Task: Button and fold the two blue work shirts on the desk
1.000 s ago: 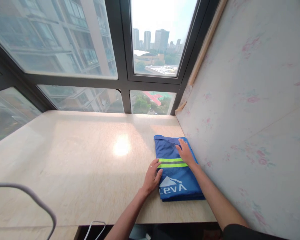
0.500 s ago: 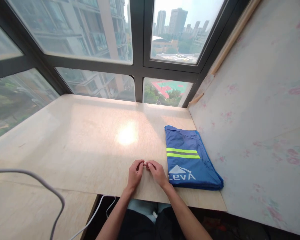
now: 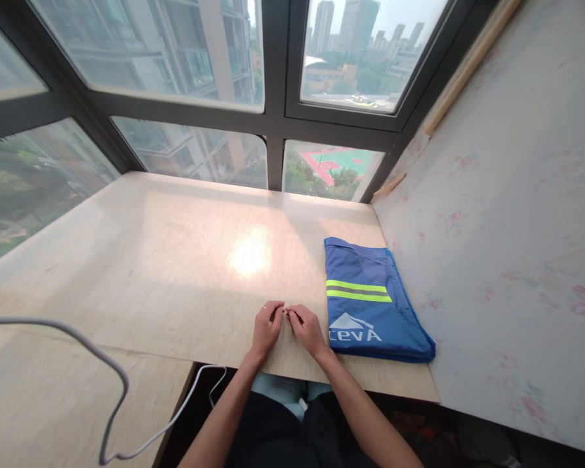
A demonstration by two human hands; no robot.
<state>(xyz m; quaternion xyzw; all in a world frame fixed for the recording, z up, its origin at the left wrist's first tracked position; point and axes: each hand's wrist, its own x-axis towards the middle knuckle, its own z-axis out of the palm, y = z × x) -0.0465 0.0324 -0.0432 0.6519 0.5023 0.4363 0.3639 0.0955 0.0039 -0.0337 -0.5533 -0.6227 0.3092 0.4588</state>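
My left hand (image 3: 268,328) rests on the pale wooden board (image 3: 185,305) near its front edge, with fingers curled inward and a thin ring on one of them. Facing it is my right hand (image 3: 306,330), curled the same way. The fingertips of both hands are close together, with a narrow gap, and I see nothing between them. Just right of my right hand lies a folded blue cloth item (image 3: 361,312), flat, with yellow-green and grey stripes and white lettering. Neither hand grips it.
A grey cable (image 3: 85,348) loops over the board's left side, and a thinner white cable (image 3: 188,406) hangs by the front gap. Dark-framed windows (image 3: 274,156) close off the back. A flower-patterned wall (image 3: 507,247) stands on the right.
My fingertips have drawn slightly apart, both hands staying in about the same place. The view has tilted down a little. The folded blue cloth item has not moved on the board.
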